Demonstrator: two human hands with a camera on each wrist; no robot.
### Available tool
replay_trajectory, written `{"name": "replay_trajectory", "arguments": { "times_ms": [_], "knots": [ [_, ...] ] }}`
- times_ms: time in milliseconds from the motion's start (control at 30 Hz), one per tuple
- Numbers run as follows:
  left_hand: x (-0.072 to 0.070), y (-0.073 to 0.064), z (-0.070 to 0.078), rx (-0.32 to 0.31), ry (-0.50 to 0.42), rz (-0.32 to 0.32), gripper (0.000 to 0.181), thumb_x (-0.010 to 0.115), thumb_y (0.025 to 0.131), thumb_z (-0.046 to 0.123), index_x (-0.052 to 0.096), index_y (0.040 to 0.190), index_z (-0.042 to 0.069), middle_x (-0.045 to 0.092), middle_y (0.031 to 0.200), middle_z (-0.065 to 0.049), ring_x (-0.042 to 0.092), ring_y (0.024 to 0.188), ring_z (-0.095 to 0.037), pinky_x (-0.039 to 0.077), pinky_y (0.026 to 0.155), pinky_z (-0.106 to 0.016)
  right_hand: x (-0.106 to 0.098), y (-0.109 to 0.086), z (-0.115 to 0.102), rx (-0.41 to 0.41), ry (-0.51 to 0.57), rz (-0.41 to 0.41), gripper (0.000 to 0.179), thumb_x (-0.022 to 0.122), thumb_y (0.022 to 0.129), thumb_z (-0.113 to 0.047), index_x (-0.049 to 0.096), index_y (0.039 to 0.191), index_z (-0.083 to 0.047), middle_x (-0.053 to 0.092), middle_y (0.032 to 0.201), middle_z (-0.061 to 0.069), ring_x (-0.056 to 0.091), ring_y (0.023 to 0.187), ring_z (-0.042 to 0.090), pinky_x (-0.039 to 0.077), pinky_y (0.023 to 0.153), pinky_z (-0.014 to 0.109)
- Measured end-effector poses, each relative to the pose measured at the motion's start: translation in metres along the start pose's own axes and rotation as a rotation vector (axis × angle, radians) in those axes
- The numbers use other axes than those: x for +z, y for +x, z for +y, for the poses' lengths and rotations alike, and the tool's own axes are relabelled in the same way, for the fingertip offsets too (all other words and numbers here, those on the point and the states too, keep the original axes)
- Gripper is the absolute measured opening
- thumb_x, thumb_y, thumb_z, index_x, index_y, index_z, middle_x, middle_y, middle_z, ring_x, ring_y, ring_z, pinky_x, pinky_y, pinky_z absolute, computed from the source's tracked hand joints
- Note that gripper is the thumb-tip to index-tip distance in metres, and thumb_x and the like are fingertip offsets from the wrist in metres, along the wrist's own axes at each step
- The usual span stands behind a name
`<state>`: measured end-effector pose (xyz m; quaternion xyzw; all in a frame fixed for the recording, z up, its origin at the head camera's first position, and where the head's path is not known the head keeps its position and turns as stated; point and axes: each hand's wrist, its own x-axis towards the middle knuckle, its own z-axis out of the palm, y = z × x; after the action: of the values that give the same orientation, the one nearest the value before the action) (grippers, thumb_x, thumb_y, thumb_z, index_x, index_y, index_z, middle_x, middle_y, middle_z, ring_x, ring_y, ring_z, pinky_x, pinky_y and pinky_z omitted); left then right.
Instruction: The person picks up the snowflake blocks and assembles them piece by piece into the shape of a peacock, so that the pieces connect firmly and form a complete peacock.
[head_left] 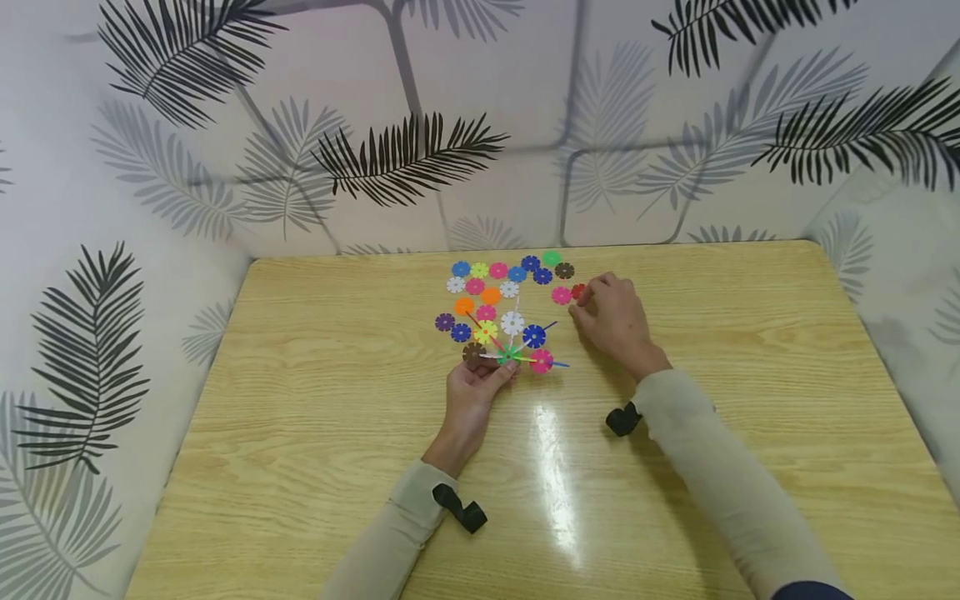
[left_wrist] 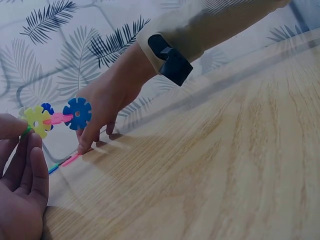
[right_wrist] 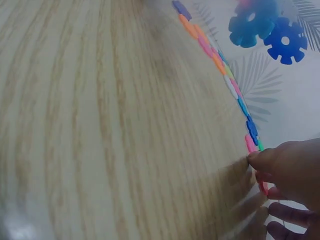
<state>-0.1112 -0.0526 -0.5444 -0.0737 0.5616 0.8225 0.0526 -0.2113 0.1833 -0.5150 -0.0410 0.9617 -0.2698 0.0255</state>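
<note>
Left grip pinching discs, right grip beyond

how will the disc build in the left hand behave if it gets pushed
The build is probably light: the left hand holds it up by its green disc. Pushed, its outer discs may twist or come loose, since they link through edge slots.

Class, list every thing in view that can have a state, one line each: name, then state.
Left hand: pinching the green disc
Green disc: joined into the build
Build: several discs slotted together, held above the table
Loose discs: unjoined, lying flat
Red disc: at the right hand's fingertips; grip unclear
</note>
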Motion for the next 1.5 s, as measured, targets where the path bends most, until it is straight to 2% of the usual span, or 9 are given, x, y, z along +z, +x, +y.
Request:
{"name": "replay_trajectory", "arguments": {
  "times_ms": [100,233,367,567,833,1033,1133,1367,1500],
  "knots": [
    [0.000,0.000,0.000,-0.008,-0.007,0.005,0.013,0.070,0.100,-0.008,0.066,0.105,0.003,0.075,0.092,0.003,0.074,0.084,-0.008,0.064,0.083,-0.021,0.000,0.000,-0.002,0.000,0.068,-0.009,0.019,0.071,0.106,-0.017,0.068,0.114,0.001,0.064,0.133,0.023,0.057,0.123,0.041,0.053,0.110,0.055],
    [-0.002,0.000,0.000,-0.019,-0.014,0.013,0.012,0.070,0.101,-0.007,0.066,0.107,0.003,0.075,0.094,0.002,0.074,0.087,-0.009,0.064,0.085,-0.022,0.000,0.000,-0.002,0.001,0.160,-0.030,0.032,0.070,0.105,-0.010,0.063,0.134,0.003,0.062,0.122,0.021,0.058,0.110,0.036,0.056,0.100,0.051],
    [-0.003,-0.002,0.001,-0.025,-0.017,0.011,0.012,0.070,0.101,-0.007,0.065,0.109,0.002,0.074,0.096,0.002,0.073,0.088,-0.009,0.064,0.086,-0.022,-0.001,0.001,-0.002,0.002,0.136,-0.078,0.043,0.069,0.105,-0.013,0.061,0.145,0.003,0.056,0.123,0.021,0.055,0.107,0.034,0.054,0.094,0.047],
    [-0.002,-0.002,0.002,-0.021,-0.027,0.007,0.013,0.069,0.101,-0.007,0.065,0.108,0.003,0.074,0.096,0.002,0.074,0.088,-0.008,0.064,0.087,-0.022,-0.007,-0.002,0.001,0.012,0.190,-0.147,0.033,0.075,0.102,-0.014,0.065,0.126,0.005,0.059,0.119,0.022,0.055,0.106,0.033,0.050,0.092,0.041],
    [-0.004,-0.001,0.002,-0.030,-0.086,-0.039,0.013,0.063,0.107,-0.003,0.061,0.117,0.005,0.077,0.101,0.000,0.077,0.093,-0.011,0.064,0.088,-0.025,-0.009,-0.041,0.010,-0.136,0.458,-0.074,0.018,0.078,0.102,-0.009,0.075,0.117,-0.002,0.080,0.110,0.019,0.075,0.096,0.028,0.058,0.081,0.018],
    [-0.005,0.000,0.001,-0.023,-0.118,-0.064,0.014,0.059,0.109,-0.002,0.059,0.122,0.005,0.079,0.101,0.000,0.080,0.095,-0.012,0.064,0.087,-0.026,-0.009,-0.068,0.002,-0.238,0.610,-0.074,0.014,0.076,0.103,-0.006,0.079,0.116,-0.003,0.082,0.114,0.018,0.082,0.100,0.032,0.062,0.085,0.015],
    [-0.005,0.000,0.001,-0.026,-0.118,-0.069,0.017,0.058,0.110,-0.001,0.058,0.127,0.003,0.079,0.103,0.000,0.080,0.096,-0.012,0.064,0.086,-0.025,-0.007,-0.072,-0.001,-0.267,0.616,-0.066,0.013,0.074,0.103,-0.003,0.079,0.116,-0.002,0.082,0.115,0.018,0.082,0.101,0.031,0.062,0.088,0.015],
    [-0.003,-0.001,0.002,-0.033,-0.115,-0.084,0.022,0.056,0.111,-0.001,0.056,0.133,0.001,0.078,0.106,-0.001,0.080,0.098,-0.012,0.064,0.088,-0.024,-0.006,-0.071,-0.004,-0.313,0.516,-0.047,0.013,0.073,0.104,-0.004,0.080,0.114,-0.004,0.083,0.112,0.015,0.082,0.102,0.033,0.060,0.088,0.013],
    [-0.003,0.000,0.002,-0.028,-0.119,-0.092,0.024,0.056,0.111,-0.003,0.054,0.134,-0.002,0.078,0.104,0.000,0.080,0.096,-0.011,0.065,0.088,-0.024,-0.006,-0.069,-0.005,-0.334,0.499,-0.052,0.012,0.074,0.103,-0.004,0.081,0.113,-0.006,0.084,0.112,0.012,0.082,0.104,0.032,0.065,0.092,0.025]
  ]
}}
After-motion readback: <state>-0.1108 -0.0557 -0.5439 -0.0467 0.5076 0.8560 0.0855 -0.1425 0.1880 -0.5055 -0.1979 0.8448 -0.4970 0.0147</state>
